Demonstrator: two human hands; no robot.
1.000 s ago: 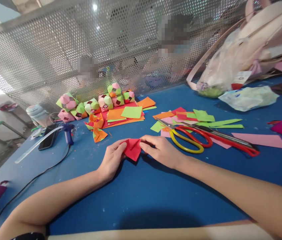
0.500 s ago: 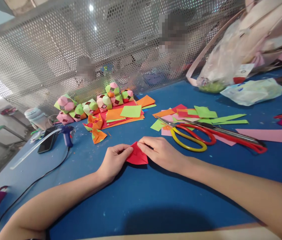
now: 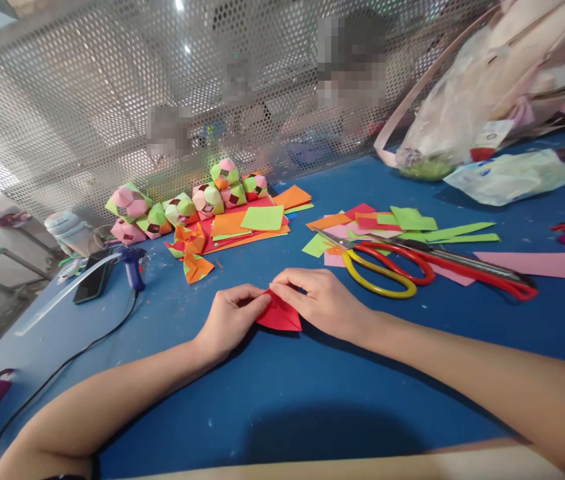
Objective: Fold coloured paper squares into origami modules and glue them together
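A small folded red paper is held just above the blue table, its top edge pinched between both hands. My left hand grips its upper left side with thumb and fingers. On the upper right, my right hand pinches the same paper, its thumb and fingertips close to the left ones. Orange folded pieces lie beyond my left hand. Yellow-and-red-handled scissors rest beyond my right hand, partly over coloured paper scraps. The fingertips hide part of the paper's upper edge.
Folded paper balls line the perforated metal screen, beside stacked paper squares. A glue gun, phone and cable are at the left. Plastic bags and a bag stand at the back right. People are behind the screen.
The red paper's lower right corner has shifted slightly right between my fingers, and both hands keep their pinch. The camera view has moved slightly.
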